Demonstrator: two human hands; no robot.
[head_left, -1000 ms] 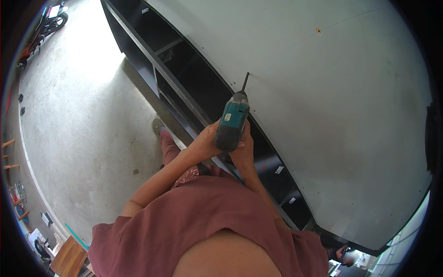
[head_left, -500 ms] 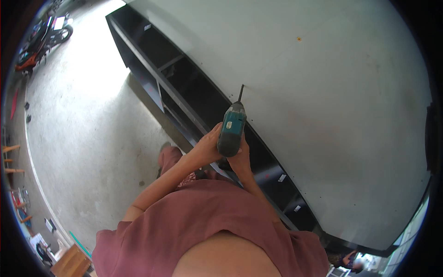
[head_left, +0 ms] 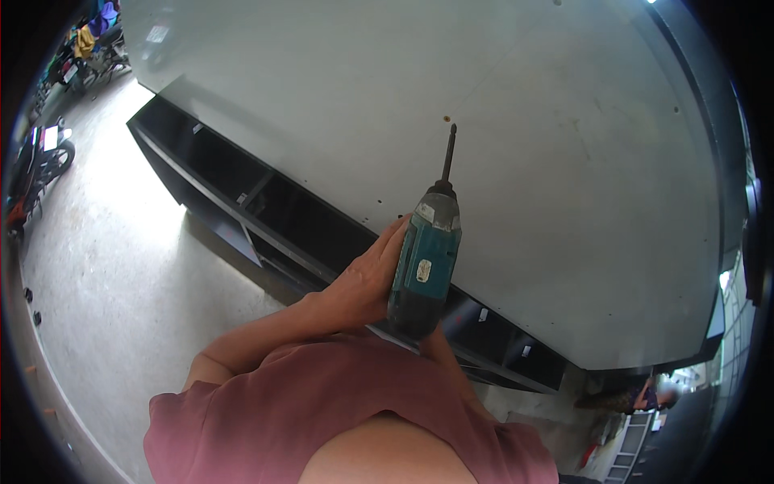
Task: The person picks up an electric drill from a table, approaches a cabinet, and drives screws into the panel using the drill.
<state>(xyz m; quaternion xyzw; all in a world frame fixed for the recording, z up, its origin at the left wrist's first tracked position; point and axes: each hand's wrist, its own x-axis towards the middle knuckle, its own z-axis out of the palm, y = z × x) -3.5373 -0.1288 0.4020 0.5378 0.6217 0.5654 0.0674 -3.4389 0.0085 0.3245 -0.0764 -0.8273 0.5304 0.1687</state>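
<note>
A teal-and-black cordless impact driver (head_left: 427, 270) is held up in front of my chest, its long dark bit (head_left: 450, 157) pointing away from me. My left hand (head_left: 367, 278) is closed against the driver's left side, thumb toward its nose. My right hand is mostly hidden behind the driver's rear; only the wrist (head_left: 438, 345) shows, leading to where the handle is. In the picture, the bit's tip lies just below a small brown-ringed spot (head_left: 447, 118) on a large pale grey panel (head_left: 564, 202). Whether the tip touches the panel, I cannot tell.
A long black shelf unit (head_left: 306, 230) with compartments runs diagonally between me and the panel. Concrete floor (head_left: 121, 266) lies to the left, with a motorcycle (head_left: 40, 165) at the far left. At the lower right are another person (head_left: 645, 397) and a ladder (head_left: 629, 448).
The driver now appears larger and closer, its bit nearer in the picture to the brown-ringed spot. My view has turned, and the shelf unit lies at a shallower slant.
</note>
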